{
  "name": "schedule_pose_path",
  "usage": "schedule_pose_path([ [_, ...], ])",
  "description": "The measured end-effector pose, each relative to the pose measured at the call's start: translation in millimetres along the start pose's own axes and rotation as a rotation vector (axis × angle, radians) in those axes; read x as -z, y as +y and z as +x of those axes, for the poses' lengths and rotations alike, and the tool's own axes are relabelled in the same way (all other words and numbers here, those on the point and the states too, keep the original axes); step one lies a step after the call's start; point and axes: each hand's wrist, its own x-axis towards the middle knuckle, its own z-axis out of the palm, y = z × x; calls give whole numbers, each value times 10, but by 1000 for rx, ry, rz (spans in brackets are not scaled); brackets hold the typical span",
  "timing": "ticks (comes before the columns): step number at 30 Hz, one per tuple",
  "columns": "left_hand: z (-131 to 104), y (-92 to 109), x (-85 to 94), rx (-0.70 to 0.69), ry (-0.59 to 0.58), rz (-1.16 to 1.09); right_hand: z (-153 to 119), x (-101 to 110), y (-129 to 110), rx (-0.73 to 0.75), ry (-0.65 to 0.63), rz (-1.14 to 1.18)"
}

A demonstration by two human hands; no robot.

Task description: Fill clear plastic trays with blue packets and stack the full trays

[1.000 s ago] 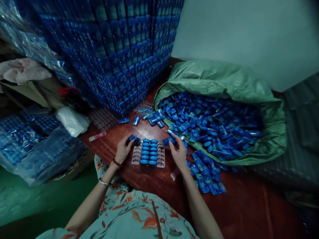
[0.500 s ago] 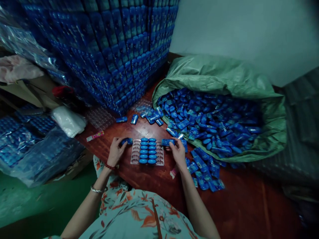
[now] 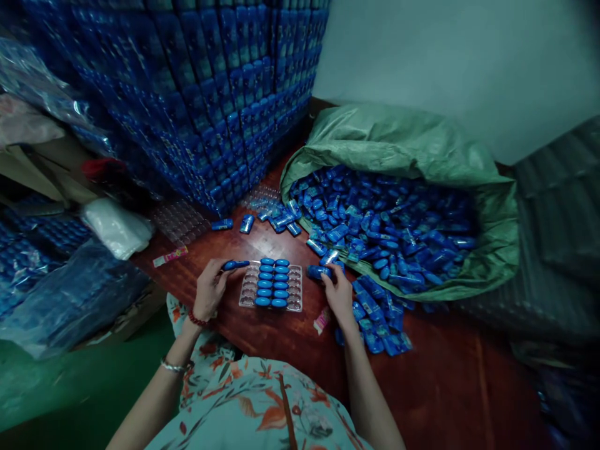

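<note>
A clear plastic tray (image 3: 295, 287) lies on the reddish-brown table (image 3: 276, 331) in front of me. Two middle columns of blue oval pieces (image 3: 272, 284) fill its centre, while its outer columns of hollows show bare plastic. Just off the tray's upper left corner, my left hand (image 3: 209, 289) pinches a blue packet (image 3: 235, 265), seen nearly edge-on. To the right of the tray my right hand (image 3: 338, 294) has its fingers on another blue packet (image 3: 319, 272), apart from the tray.
A green sack (image 3: 506, 237) full of blue packets opens toward me at the right. More packets (image 3: 382, 315) lie beside my right forearm. Tall stacks of blue packs (image 3: 197, 112) rise behind. A clear tray (image 3: 180, 222) and pink wrappers lie around the table.
The packet in my left hand has tilted to a thinner profile. My right hand and its packet now sit slightly farther from the tray. The whole view has shifted a little.
</note>
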Motion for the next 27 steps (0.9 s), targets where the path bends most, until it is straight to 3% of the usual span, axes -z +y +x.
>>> schedule_pose_path([
  [3,83,22,-117,-51,-38,-45,-31,45,-84,92,-20,-89],
  [7,149,-53,-219,-131,-104,-38,-29,-75,-220,104,49,-10],
  [12,138,-118,-207,-222,-256,80,23,-249,-270,172,-4,42],
  [18,235,-61,-128,-279,-481,318,67,-294,-234,178,-7,39],
  [23,395,23,-87,-324,-621,463,101,-264,-292,366,-222,-82],
  [27,468,98,-56,-333,-698,557,134,-185,-461,417,-424,-418],
])
